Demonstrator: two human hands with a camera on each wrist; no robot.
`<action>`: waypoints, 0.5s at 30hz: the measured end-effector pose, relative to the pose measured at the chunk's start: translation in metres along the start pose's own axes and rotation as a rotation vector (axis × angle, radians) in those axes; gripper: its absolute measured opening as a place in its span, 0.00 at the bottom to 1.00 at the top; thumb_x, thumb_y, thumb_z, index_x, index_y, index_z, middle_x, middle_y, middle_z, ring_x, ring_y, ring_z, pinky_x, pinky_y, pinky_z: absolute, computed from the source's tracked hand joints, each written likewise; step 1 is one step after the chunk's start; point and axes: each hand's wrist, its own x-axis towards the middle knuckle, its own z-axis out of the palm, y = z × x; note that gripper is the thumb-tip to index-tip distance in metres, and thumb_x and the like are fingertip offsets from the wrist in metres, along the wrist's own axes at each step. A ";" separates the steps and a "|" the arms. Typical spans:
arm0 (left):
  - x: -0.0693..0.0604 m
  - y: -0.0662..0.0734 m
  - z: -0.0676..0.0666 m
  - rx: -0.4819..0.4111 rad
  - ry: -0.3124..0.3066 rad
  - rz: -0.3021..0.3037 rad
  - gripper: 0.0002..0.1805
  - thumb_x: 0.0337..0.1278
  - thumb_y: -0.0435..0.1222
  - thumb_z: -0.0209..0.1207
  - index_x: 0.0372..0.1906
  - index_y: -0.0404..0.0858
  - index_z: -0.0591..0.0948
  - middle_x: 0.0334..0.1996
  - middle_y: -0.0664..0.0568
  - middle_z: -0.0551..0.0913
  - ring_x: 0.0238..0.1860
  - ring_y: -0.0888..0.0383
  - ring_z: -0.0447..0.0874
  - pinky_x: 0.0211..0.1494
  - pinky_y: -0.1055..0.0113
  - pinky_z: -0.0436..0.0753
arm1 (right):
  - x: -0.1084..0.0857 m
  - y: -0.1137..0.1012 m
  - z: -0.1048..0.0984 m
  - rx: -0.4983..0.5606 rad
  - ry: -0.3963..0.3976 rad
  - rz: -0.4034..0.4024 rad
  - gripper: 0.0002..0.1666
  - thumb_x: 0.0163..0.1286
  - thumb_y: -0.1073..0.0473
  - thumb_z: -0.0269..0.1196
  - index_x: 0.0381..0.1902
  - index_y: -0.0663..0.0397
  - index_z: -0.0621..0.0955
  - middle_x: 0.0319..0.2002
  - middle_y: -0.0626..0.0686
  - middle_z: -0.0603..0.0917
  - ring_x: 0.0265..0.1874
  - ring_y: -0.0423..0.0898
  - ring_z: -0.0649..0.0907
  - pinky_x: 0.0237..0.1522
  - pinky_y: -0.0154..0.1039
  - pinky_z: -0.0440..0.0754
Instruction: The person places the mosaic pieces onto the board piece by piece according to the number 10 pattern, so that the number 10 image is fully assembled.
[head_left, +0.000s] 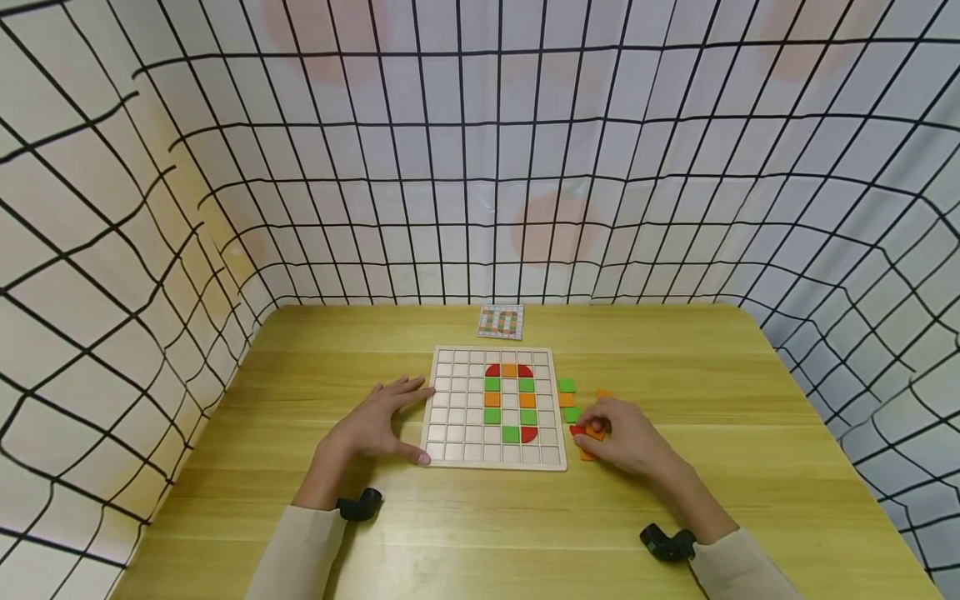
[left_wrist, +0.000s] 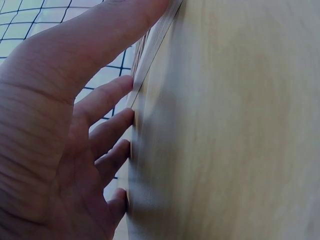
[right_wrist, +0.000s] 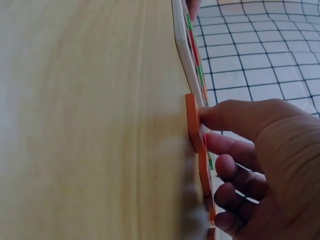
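A pale wooden grid board (head_left: 454,424) lies on the table, with red, orange and green pieces forming a rounded outline right of its middle. My left hand (head_left: 372,422) is spread at the board's left side, thumb at the near left corner and a fingertip on the left edge; the left wrist view shows the hand (left_wrist: 75,135) alongside that edge. Right of the board, my right hand (head_left: 626,435) pinches a red piece (head_left: 576,431) between thumb and index finger, above loose orange tiles. Orange tiles (right_wrist: 192,122) partly hide the fingertips in the right wrist view.
Loose green (head_left: 567,385) and orange tiles (head_left: 566,400) lie along the board's right edge, with another orange tile (head_left: 603,393) farther right. A small patterned card (head_left: 500,322) lies behind the board. Black grid netting (head_left: 480,200) over white sheeting surrounds the table's back and sides.
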 end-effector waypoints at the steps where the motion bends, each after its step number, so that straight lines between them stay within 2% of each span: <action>1: 0.000 0.000 0.000 -0.002 -0.001 -0.001 0.62 0.31 0.67 0.78 0.78 0.52 0.68 0.82 0.48 0.58 0.84 0.41 0.49 0.82 0.32 0.44 | 0.000 0.000 0.000 0.003 -0.003 0.004 0.08 0.63 0.52 0.75 0.36 0.45 0.87 0.28 0.44 0.77 0.31 0.42 0.75 0.34 0.32 0.72; 5: -0.001 0.000 0.001 -0.007 -0.005 -0.006 0.62 0.31 0.67 0.78 0.78 0.52 0.68 0.82 0.48 0.58 0.84 0.41 0.48 0.83 0.33 0.44 | 0.000 -0.001 -0.001 -0.004 -0.014 0.021 0.08 0.63 0.52 0.75 0.36 0.45 0.87 0.29 0.44 0.78 0.32 0.42 0.75 0.35 0.32 0.72; 12: -0.001 0.000 0.000 -0.009 -0.011 -0.013 0.63 0.30 0.66 0.79 0.79 0.54 0.67 0.82 0.49 0.57 0.84 0.43 0.47 0.83 0.35 0.43 | -0.002 0.001 -0.003 0.005 -0.005 0.069 0.16 0.61 0.43 0.76 0.38 0.45 0.87 0.30 0.45 0.78 0.33 0.43 0.75 0.35 0.34 0.71; 15: -0.001 0.000 0.000 -0.010 -0.007 -0.009 0.63 0.30 0.66 0.79 0.79 0.53 0.67 0.82 0.48 0.58 0.84 0.42 0.48 0.83 0.34 0.43 | -0.002 0.002 -0.003 -0.001 -0.005 0.053 0.14 0.61 0.47 0.77 0.38 0.46 0.87 0.29 0.45 0.78 0.32 0.43 0.74 0.35 0.33 0.71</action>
